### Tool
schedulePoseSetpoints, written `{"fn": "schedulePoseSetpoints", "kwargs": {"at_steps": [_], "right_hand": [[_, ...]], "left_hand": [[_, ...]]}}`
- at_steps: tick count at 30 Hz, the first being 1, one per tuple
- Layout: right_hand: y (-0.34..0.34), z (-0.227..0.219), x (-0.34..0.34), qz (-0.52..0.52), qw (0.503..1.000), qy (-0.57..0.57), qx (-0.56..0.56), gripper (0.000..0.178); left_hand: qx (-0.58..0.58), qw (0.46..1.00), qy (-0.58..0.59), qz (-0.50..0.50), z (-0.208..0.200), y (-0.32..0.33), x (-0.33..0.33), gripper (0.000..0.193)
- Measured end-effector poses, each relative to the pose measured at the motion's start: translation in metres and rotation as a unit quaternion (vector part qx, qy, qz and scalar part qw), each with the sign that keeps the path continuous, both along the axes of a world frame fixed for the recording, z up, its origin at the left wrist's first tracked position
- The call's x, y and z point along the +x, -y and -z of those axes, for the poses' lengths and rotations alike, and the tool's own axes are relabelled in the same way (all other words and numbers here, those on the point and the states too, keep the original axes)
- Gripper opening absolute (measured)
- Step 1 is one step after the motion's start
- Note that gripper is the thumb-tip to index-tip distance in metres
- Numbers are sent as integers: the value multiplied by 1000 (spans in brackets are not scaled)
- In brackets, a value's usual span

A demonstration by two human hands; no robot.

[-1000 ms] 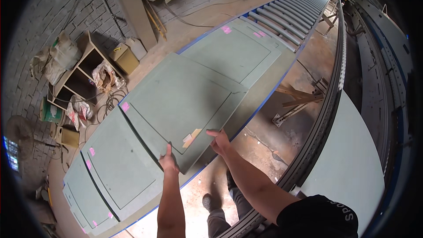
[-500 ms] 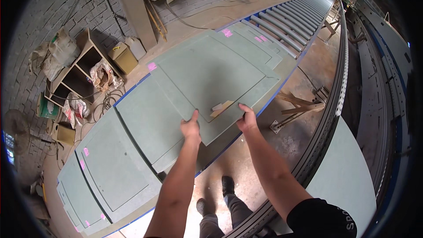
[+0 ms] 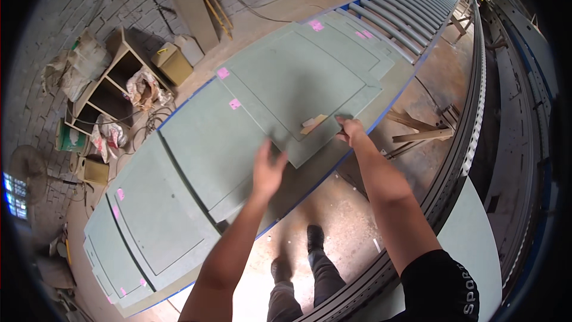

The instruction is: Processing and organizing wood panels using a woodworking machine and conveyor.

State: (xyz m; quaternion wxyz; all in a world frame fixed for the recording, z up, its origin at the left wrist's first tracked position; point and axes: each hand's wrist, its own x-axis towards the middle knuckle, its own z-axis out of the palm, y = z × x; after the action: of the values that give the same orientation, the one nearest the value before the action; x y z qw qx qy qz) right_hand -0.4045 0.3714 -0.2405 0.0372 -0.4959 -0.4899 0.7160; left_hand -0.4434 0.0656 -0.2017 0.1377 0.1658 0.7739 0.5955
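Note:
A grey-green flat panel (image 3: 298, 77) with a grooved rectangular outline lies on top of other panels on the roller conveyor. My right hand (image 3: 353, 131) is closed on its near edge, by the right part of that edge. Beside the near left corner, my left hand (image 3: 269, 170) hovers with fingers apart, slightly blurred, holding nothing. On the top panel, close to my right hand, rest a tan piece (image 3: 313, 124) and a small pale piece. Pink stickers (image 3: 223, 73) mark the panels, and another pink sticker (image 3: 235, 104) shows on the panel to the left.
More grooved panels (image 3: 155, 220) lie along the conveyor to the left. Bare rollers (image 3: 393, 15) run to the far right. A wooden shelf (image 3: 113, 80) with bags stands by the brick wall. A long metal rail (image 3: 459, 161) passes on my right, above a wooden trestle (image 3: 423, 134).
The top panel has shifted right along the conveyor, uncovering a pink sticker on the panel to its left. My left hand has let go of the panel; my right hand stays at its edge.

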Motion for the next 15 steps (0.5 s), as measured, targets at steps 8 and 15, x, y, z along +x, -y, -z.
{"fn": "schedulePoseSetpoints", "kwargs": {"at_steps": [8, 15], "right_hand": [[175, -200, 14, -90, 912, -69, 394, 53], [355, -367, 291, -435, 734, -177, 490, 50]], "left_hand": [[-109, 918, 80, 372, -194, 216, 229, 63], [-59, 889, -136, 434, -238, 296, 337, 64]]}}
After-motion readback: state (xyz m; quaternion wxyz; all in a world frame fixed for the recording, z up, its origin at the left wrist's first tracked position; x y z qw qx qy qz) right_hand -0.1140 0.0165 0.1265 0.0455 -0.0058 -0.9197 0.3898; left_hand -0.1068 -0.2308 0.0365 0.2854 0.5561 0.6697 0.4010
